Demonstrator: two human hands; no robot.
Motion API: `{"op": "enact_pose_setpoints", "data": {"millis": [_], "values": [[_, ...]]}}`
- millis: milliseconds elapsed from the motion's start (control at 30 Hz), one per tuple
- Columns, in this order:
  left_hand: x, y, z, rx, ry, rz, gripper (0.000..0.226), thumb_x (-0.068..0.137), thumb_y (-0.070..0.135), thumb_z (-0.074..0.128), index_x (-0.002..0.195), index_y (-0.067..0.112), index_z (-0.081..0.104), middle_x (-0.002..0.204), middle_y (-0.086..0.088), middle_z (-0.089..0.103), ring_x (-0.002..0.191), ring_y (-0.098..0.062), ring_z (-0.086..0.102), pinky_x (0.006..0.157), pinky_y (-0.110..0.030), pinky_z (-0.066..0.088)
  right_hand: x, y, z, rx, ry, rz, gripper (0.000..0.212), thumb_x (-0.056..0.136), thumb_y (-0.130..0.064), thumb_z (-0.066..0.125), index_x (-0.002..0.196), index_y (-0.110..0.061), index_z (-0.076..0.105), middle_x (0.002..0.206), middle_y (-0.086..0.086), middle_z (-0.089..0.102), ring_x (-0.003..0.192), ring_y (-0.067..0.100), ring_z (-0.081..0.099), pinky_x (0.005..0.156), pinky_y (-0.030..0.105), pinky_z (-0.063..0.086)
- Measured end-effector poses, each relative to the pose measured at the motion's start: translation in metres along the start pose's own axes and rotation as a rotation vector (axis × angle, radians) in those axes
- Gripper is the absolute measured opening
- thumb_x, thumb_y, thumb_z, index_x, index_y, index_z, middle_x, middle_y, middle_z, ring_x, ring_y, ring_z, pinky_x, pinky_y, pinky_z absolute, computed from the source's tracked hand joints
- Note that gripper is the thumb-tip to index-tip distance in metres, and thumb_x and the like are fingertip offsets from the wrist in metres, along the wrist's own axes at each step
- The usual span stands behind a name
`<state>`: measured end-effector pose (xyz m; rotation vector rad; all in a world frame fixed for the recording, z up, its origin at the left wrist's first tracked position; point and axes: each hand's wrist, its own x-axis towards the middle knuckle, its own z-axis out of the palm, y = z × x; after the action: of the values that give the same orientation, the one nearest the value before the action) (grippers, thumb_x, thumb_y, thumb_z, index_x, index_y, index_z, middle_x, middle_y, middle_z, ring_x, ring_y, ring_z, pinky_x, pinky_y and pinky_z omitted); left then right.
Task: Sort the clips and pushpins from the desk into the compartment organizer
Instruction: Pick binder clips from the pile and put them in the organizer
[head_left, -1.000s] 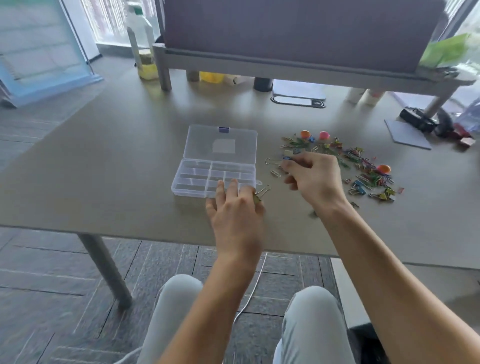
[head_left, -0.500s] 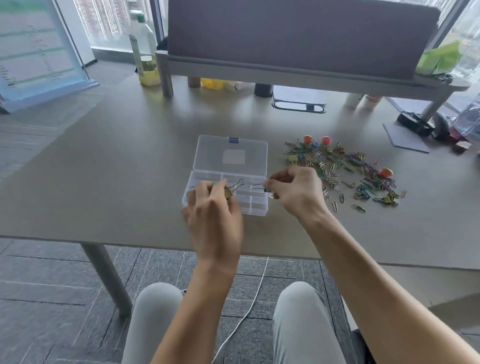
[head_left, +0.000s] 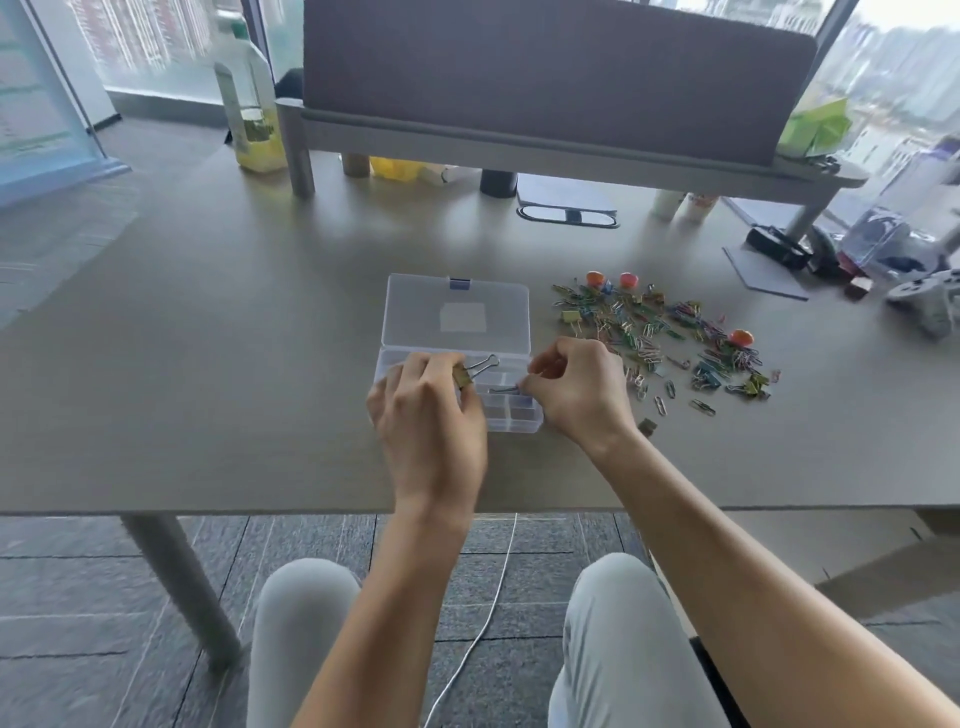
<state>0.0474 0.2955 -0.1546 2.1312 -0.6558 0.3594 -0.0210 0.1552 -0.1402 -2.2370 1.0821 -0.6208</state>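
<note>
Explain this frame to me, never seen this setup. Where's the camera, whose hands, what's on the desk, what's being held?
There is no robot here: a person does the job bare-handed, and one wide-angle camera worn on the head looks forward and down, so you see their own arms and knees. On the desk sits a clear compartment organizer with its lid folded open. To its right lies a loose pile of coloured clips and pushpins. The left hand pinches a gold binder clip over the organizer. The right hand pinches a small metal clip, too small to identify further, also over the compartments. Bottles and clutter stand at the desk's far edge.
</note>
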Motion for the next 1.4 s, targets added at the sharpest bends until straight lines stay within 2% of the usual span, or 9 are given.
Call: {"op": "enact_pose_setpoints", "data": {"millis": [167, 300, 400, 467, 600, 800, 967, 1167, 1400], "values": [[0.004, 0.004, -0.002, -0.042, -0.009, 0.061, 0.018, 0.082, 0.011, 0.074, 0.097, 0.021, 0.073, 0.098, 0.003, 0.073, 0.097, -0.023, 0.065, 0.097, -0.037, 0.044, 0.006, 0.003, -0.006, 0.032, -0.037, 0.018, 0.016, 0.072, -0.019, 0.087, 0.08, -0.021, 0.072, 0.071, -0.008, 0.068, 0.069, 0.012, 0.064, 0.064, 0.024, 0.046], [0.006, 0.009, 0.002, -0.035, -0.028, 0.069, 0.017, 0.083, 0.011, 0.074, 0.097, 0.02, 0.074, 0.098, 0.003, 0.074, 0.096, -0.023, 0.065, 0.095, -0.035, 0.043, 0.005, 0.007, -0.009, 0.063, -0.052, 0.056, 0.016, 0.075, -0.021, 0.086, 0.083, -0.016, 0.073, 0.074, -0.001, 0.071, 0.073, 0.018, 0.068, 0.066, 0.028, 0.052], [0.005, 0.01, 0.008, -0.028, -0.068, 0.067, 0.018, 0.083, 0.01, 0.074, 0.099, 0.019, 0.074, 0.1, 0.002, 0.074, 0.097, -0.023, 0.066, 0.098, -0.04, 0.045, 0.002, 0.011, -0.012, 0.144, -0.063, 0.077, 0.009, 0.086, -0.023, 0.077, 0.085, -0.015, 0.073, 0.074, 0.004, 0.075, 0.069, 0.022, 0.072, 0.069, 0.033, 0.058], [0.005, 0.011, 0.014, -0.022, -0.091, 0.085, 0.018, 0.084, 0.009, 0.073, 0.099, 0.018, 0.075, 0.1, 0.001, 0.074, 0.097, -0.024, 0.066, 0.099, -0.043, 0.046, -0.001, 0.015, -0.018, 0.276, -0.06, 0.126, 0.014, 0.096, -0.02, 0.067, 0.089, -0.009, 0.072, 0.078, 0.009, 0.076, 0.059, 0.018, 0.07, 0.065, 0.036, 0.061], [0.004, 0.015, 0.024, 0.054, -0.128, 0.121, 0.016, 0.086, 0.01, 0.071, 0.098, 0.02, 0.074, 0.1, 0.001, 0.073, 0.096, -0.024, 0.062, 0.099, -0.038, 0.042, -0.006, 0.025, -0.025, 0.446, -0.052, 0.128, 0.021, 0.103, -0.014, 0.061, 0.09, 0.0, 0.07, 0.077, 0.013, 0.072, 0.053, 0.013, 0.064, 0.053, 0.025, 0.054], [-0.008, 0.013, 0.032, 0.105, -0.144, 0.14, 0.021, 0.087, 0.007, 0.069, 0.106, 0.014, 0.074, 0.12, -0.005, 0.067, 0.127, -0.031, 0.054, 0.108, -0.051, 0.04, -0.01, 0.031, -0.023, 0.514, -0.009, 0.074, 0.019, 0.102, -0.01, 0.06, 0.088, -0.001, 0.07, 0.071, 0.01, 0.071, 0.05, 0.013, 0.06, 0.05, 0.024, 0.052], [-0.02, 0.018, 0.033, 0.19, -0.189, 0.14, 0.021, 0.093, 0.017, 0.061, 0.11, 0.017, 0.074, 0.148, -0.011, 0.052, 0.149, -0.03, 0.031, 0.122, -0.057, 0.017, -0.011, 0.036, -0.021, 0.529, 0.015, 0.048, 0.018, 0.101, -0.011, 0.061, 0.087, -0.005, 0.07, 0.068, 0.006, 0.069, 0.049, 0.012, 0.06, 0.051, 0.026, 0.053], [-0.022, 0.018, 0.03, 0.268, -0.255, 0.122, 0.031, 0.099, 0.031, 0.05, 0.12, 0.019, 0.069, 0.157, -0.013, 0.04, 0.154, -0.029, 0.018, 0.125, -0.055, 0.007, -0.011, 0.042, -0.017, 0.55, 0.043, 0.054, 0.018, 0.098, -0.014, 0.062, 0.084, -0.006, 0.07, 0.069, 0.007, 0.071, 0.051, 0.015, 0.064, 0.055, 0.033, 0.053], [-0.019, 0.04, 0.031, 0.171, -0.196, 0.118, 0.028, 0.094, 0.018, 0.054, 0.117, 0.013, 0.07, 0.144, -0.013, 0.054, 0.148, -0.03, 0.033, 0.125, -0.054, 0.012, -0.014, 0.043, -0.038, 0.748, 0.072, 0.169, 0.015, 0.1, -0.008, 0.061, 0.092, -0.001, 0.071, 0.072, 0.01, 0.067, 0.054, 0.018, 0.061, 0.048, 0.03, 0.05]]}}
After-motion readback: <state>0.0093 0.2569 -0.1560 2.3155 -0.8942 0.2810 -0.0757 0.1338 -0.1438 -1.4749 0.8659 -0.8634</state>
